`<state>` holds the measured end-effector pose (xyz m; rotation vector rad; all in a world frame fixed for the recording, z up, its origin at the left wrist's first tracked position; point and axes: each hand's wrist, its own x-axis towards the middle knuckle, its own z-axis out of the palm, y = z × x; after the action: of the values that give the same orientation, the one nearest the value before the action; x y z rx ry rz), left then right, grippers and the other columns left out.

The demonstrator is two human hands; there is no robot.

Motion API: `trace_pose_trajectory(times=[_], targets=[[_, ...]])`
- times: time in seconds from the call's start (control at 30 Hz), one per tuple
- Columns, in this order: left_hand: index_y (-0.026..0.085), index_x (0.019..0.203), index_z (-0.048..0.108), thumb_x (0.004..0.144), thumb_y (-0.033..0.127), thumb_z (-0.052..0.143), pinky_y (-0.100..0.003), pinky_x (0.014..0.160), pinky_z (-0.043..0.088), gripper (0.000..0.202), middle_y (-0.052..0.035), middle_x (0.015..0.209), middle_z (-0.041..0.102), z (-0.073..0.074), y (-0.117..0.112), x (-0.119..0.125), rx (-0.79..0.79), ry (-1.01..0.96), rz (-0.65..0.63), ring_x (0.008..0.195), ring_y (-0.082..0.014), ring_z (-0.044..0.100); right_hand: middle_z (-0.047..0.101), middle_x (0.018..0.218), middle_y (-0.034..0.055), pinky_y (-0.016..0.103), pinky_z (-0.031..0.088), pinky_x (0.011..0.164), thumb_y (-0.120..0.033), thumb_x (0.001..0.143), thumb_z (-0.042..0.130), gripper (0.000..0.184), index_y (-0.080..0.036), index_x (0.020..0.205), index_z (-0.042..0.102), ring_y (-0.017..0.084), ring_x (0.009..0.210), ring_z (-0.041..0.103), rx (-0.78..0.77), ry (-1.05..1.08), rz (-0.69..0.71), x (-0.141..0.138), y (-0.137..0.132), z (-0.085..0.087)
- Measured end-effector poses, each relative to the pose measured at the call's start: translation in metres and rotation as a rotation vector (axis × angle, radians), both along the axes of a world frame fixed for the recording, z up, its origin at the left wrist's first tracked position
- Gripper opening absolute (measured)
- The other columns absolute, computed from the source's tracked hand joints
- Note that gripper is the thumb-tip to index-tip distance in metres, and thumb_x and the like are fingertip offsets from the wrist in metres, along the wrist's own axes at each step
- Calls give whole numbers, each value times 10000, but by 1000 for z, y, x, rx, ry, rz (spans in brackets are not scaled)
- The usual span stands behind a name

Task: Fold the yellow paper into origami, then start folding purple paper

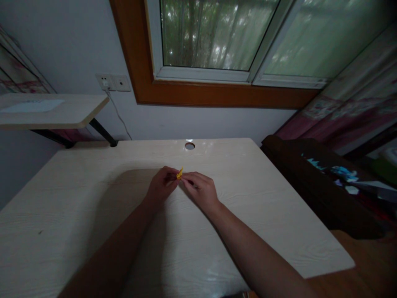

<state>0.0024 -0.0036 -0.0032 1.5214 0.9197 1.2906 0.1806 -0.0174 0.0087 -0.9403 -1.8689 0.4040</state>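
Both of my hands meet over the middle of a pale wooden desk (93, 207). Between their fingertips is a small yellow piece (179, 173), folded or pointed, too small to name for sure. My left hand (161, 185) pinches it from the left with curled fingers. My right hand (201, 189) pinches it from the right, fingers pressed together. The hands rest on or just above the desk top.
A round cable hole (190, 145) sits at the desk's far edge. A raised side shelf (52, 111) stands at the back left, below a wall socket (113, 82) with a cord. A dark wooden bed frame (316, 182) lies to the right under a window (217, 37).
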Motion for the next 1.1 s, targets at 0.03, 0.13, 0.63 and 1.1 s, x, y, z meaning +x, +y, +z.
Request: trace_pose_trajectory(times=[0.03,0.13,0.63,1.1], targets=[[184,979,594,782,219,693,-292,836,532,223,-38,943,651,0,0,1,3,5,6,873,-151,650,748,986,56,322,563,816,-235,916,598,173,-256,1031,727,190,890,701,-10,-3,1,0,0,1],[184,976,598,777,211,691,-287,832,527,221,-37,947,651,1,1,2,7,17,21,867,-147,645,742,963,56,311,558,788,-251,922,592,158,-250,1004,728,184,867,694,-48,22,-3,-1,-1,2],[184,880,630,798,288,703,-269,767,515,151,-24,847,639,2,1,0,-4,31,1,799,-146,622,685,875,49,294,502,698,-279,906,624,107,-238,929,720,170,792,636,-176,169,24,-2,2,0],[189,853,622,764,309,730,-277,771,510,184,-7,828,661,-8,4,-3,-64,78,83,785,-147,634,624,812,19,266,466,653,-304,792,717,96,-209,797,707,139,706,564,-429,395,54,-5,5,-5]])
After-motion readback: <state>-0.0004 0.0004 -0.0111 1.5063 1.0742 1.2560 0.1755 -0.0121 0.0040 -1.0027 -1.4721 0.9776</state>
